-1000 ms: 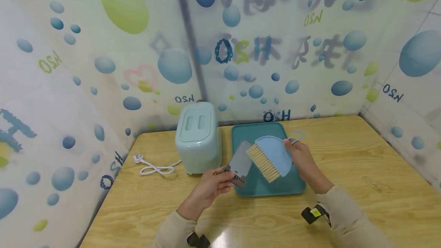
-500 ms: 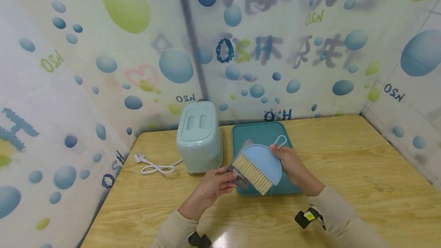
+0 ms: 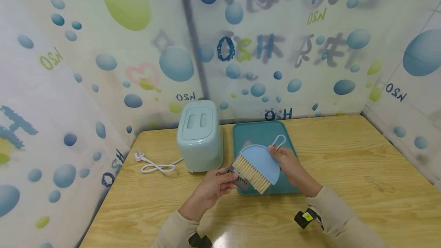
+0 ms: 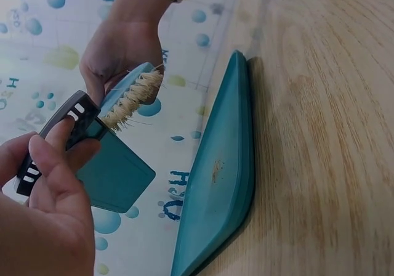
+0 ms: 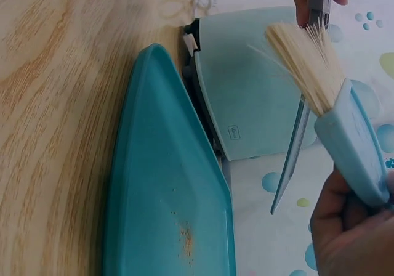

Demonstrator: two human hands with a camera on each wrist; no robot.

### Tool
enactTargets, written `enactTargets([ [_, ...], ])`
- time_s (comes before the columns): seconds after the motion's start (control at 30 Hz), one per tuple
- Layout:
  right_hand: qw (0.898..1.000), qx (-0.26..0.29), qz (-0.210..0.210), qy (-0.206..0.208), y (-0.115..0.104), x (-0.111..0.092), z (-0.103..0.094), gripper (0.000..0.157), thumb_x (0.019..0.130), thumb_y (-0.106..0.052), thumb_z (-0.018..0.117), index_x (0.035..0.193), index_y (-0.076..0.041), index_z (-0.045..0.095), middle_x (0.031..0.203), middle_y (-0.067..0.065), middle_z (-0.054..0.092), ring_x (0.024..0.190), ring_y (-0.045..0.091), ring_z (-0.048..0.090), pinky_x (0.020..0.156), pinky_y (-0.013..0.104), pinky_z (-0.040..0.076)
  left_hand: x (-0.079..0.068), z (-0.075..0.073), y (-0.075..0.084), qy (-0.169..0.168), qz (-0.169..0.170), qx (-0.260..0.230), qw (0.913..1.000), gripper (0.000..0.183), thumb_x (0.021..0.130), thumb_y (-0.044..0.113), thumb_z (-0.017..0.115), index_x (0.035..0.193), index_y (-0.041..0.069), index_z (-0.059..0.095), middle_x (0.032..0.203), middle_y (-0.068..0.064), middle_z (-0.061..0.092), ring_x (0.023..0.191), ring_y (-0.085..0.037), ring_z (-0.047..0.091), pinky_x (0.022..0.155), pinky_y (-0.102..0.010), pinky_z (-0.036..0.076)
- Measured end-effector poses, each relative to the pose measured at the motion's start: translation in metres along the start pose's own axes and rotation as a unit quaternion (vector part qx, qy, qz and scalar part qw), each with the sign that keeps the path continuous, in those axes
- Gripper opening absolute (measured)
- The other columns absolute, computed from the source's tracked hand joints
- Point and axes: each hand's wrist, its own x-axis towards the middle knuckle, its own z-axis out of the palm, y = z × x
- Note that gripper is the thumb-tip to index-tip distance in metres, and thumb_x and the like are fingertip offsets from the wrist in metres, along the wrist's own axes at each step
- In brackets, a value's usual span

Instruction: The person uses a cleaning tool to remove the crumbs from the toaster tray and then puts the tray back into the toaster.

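Note:
Over the front left of the teal tray (image 3: pixel 263 130), my left hand (image 3: pixel 223 181) grips the near end of a thin grey crumb plate (image 3: pixel 241 180). My right hand (image 3: pixel 276 152) holds a half-round blue brush (image 3: pixel 262 159) by its back edge, near its wire loop. Its pale bristles (image 3: pixel 250 173) lie against the upper face of the grey plate. In the left wrist view my thumb and fingers (image 4: pixel 58 159) clasp the plate (image 4: pixel 72 125) just below the bristles (image 4: pixel 132 100). The right wrist view shows the brush (image 5: pixel 348 140), the plate's thin edge (image 5: pixel 294 150) and crumbs (image 5: pixel 184 236) on the tray (image 5: pixel 163 190).
A pale blue toaster (image 3: pixel 200 137) stands left of the tray, its white cord and plug (image 3: pixel 151 167) lying further left. Printed curtain walls close in the wooden table (image 3: pixel 361 163) at the back and both sides.
My right hand has brought the brush leftward and nearer, from over the tray's middle onto the grey plate. The left hand and plate have hardly moved.

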Motion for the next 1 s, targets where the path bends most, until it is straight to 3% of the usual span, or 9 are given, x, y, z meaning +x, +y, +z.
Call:
enactTargets([
  [0.33, 0.998, -0.045, -0.012, 0.049, 0.005, 0.003, -0.005, 0.042, 0.104, -0.033, 0.041, 0.073, -0.005, 0.044, 0.065, -0.002, 0.041, 0.062, 0.011, 0.042, 0.057, 0.027, 0.039, -0.002, -0.001, 0.000, -0.001, -0.005, 0.004, 1.0000, 0.023, 0.091, 0.009, 0.061, 0.112, -0.001, 0.061, 0.071, 0.009, 0.068, 0.062, 0.002, 0.063, 0.056, -0.010, 0.045],
  [0.47, 0.996, -0.064, -0.020, 0.056, 0.008, 0.005, -0.009, 0.042, 0.105, -0.032, 0.038, 0.095, 0.005, 0.054, 0.079, 0.003, 0.057, 0.072, 0.010, 0.051, 0.064, 0.027, 0.044, -0.003, -0.001, -0.002, 0.003, -0.007, 0.010, 0.9999, 0.025, 0.090, 0.008, 0.061, 0.113, -0.002, 0.061, 0.070, 0.009, 0.067, 0.061, 0.002, 0.062, 0.054, -0.010, 0.044],
  [0.57, 0.995, -0.071, -0.035, 0.063, 0.010, 0.007, -0.013, 0.044, 0.105, -0.032, 0.037, 0.109, 0.009, 0.055, 0.089, 0.009, 0.065, 0.076, 0.007, 0.057, 0.068, 0.026, 0.048, -0.005, -0.002, -0.002, 0.003, -0.005, 0.012, 0.9999, 0.026, 0.089, 0.008, 0.060, 0.114, -0.003, 0.061, 0.069, 0.010, 0.068, 0.060, 0.003, 0.062, 0.053, -0.010, 0.043],
  [0.83, 0.990, -0.107, -0.048, 0.082, 0.012, 0.012, -0.023, 0.046, 0.105, -0.032, 0.036, 0.116, 0.010, 0.052, 0.100, 0.021, 0.063, 0.077, 0.006, 0.055, 0.067, 0.024, 0.048, -0.012, -0.004, 0.003, -0.010, 0.002, 0.011, 0.9999, 0.029, 0.090, 0.007, 0.058, 0.117, -0.004, 0.061, 0.070, 0.011, 0.069, 0.063, 0.003, 0.063, 0.054, -0.010, 0.041],
  [0.9, 0.987, -0.123, -0.057, 0.089, 0.012, 0.013, -0.026, 0.047, 0.105, -0.032, 0.036, 0.116, 0.010, 0.052, 0.098, 0.021, 0.062, 0.076, 0.006, 0.054, 0.065, 0.024, 0.048, -0.014, -0.006, 0.004, -0.015, 0.004, 0.009, 0.9998, 0.030, 0.090, 0.007, 0.057, 0.118, -0.005, 0.060, 0.071, 0.011, 0.069, 0.063, 0.003, 0.064, 0.053, -0.010, 0.040],
  [1.0, 0.982, -0.143, -0.074, 0.099, 0.012, 0.015, -0.031, 0.045, 0.105, -0.032, 0.037, 0.110, 0.010, 0.053, 0.082, 0.014, 0.057, 0.069, 0.007, 0.050, 0.060, 0.023, 0.044, -0.015, -0.007, 0.006, -0.023, 0.006, 0.009, 0.9997, 0.034, 0.091, 0.007, 0.056, 0.122, -0.007, 0.058, 0.072, 0.012, 0.069, 0.063, 0.004, 0.064, 0.053, -0.009, 0.040],
])
